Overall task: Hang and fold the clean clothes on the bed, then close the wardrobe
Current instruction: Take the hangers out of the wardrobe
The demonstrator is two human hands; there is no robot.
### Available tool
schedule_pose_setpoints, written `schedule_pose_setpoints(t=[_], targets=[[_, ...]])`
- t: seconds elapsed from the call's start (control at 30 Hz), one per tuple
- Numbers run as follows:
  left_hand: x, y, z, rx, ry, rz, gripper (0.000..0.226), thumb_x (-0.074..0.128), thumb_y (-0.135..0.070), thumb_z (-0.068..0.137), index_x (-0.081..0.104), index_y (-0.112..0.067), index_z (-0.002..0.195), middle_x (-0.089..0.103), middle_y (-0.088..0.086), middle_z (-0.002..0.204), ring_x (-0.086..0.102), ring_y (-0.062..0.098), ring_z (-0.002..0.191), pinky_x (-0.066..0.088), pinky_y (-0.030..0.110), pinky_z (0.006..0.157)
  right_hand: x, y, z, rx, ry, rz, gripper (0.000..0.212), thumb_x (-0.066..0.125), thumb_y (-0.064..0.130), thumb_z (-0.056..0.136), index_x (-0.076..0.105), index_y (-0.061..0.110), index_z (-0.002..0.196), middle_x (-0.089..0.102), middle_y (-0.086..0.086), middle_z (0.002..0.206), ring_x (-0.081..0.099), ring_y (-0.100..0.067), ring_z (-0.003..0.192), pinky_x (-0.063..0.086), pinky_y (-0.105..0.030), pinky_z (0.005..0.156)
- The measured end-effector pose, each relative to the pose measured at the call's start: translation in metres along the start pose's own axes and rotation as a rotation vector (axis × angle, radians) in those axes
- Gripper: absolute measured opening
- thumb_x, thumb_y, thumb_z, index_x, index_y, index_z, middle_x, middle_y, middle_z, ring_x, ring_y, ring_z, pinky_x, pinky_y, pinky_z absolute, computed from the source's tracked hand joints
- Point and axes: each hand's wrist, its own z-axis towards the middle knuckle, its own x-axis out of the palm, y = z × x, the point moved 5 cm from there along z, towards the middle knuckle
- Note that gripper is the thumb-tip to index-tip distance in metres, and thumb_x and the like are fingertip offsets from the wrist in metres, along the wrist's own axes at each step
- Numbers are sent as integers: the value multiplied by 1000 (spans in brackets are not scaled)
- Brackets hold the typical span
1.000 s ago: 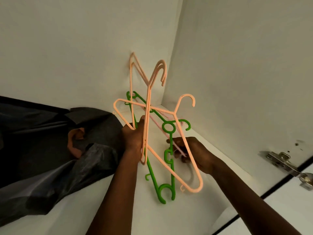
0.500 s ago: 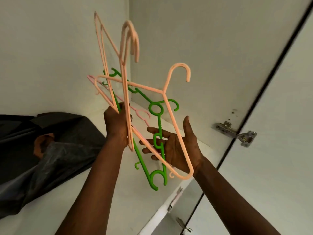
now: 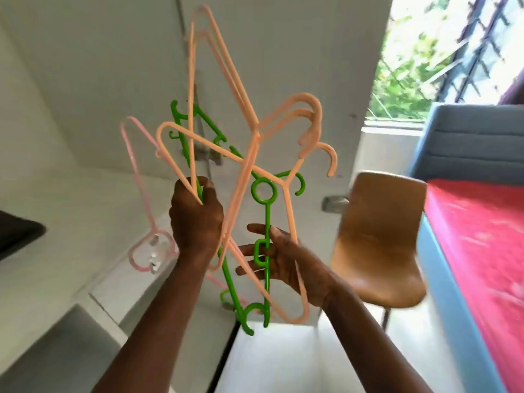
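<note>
- Left grip [image 3: 195, 219] clenched round the lower bars of a bunch of hangers, held up at frame centre in front of the white wardrobe [image 3: 85, 66]
- Bunch: several orange hangers [image 3: 256, 134], hooks curling toward 3 o'clock; one green hanger [image 3: 267, 217], stem running down to 6 o'clock; one pink hanger [image 3: 134, 168] sticking out to 9 o'clock of the left grip
- Right grip [image 3: 286, 262] released, fingers straight and spread, palm against the green hanger's stem, at 4 o'clock of the left grip
- Brown chair [image 3: 377, 245] at 3 o'clock of the right grip, blurred
- Bed [image 3: 482, 236] with red cover at the 3 o'clock edge; barred window [image 3: 425, 58] at 1 o'clock
</note>
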Motion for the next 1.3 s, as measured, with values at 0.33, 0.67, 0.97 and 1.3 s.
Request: schedule_pose_setpoints(t=[0.33,0.67,0.97,1.3], targets=[[164,-66,-268,11,587,-25,17,63,-27,101,64,-11,104,67,5,95,68,32,94,47,30,80,-120,-50,-298,-75,-676,85,93,80,67,72,54,12,141,70,-21,125,69,-38,104,53,-51,99],[300,-82,-521,52,1147,51,30,60,-44,97,59,-16,107,71,11,96,70,37,94,56,46,85,-207,-129,-505,-19,-1403,269,63,79,55,71,64,12,115,77,-18,106,73,-29,71,62,-35,69],[439,-131,-667,-50,1673,-212,30,60,-39,99,62,-14,83,58,10,65,53,20,60,45,39,58,-312,-158,-635,-98,-1770,459,109,61,100,50,73,20,123,76,-3,111,69,-23,105,50,-47,100],[543,-177,-751,-377,2083,-228,44,57,-16,106,74,-22,65,48,-6,50,40,10,42,34,24,42,-424,-179,-650,-59,-1617,1045,83,40,83,81,60,17,127,68,-14,112,63,-37,105,50,-42,80]])
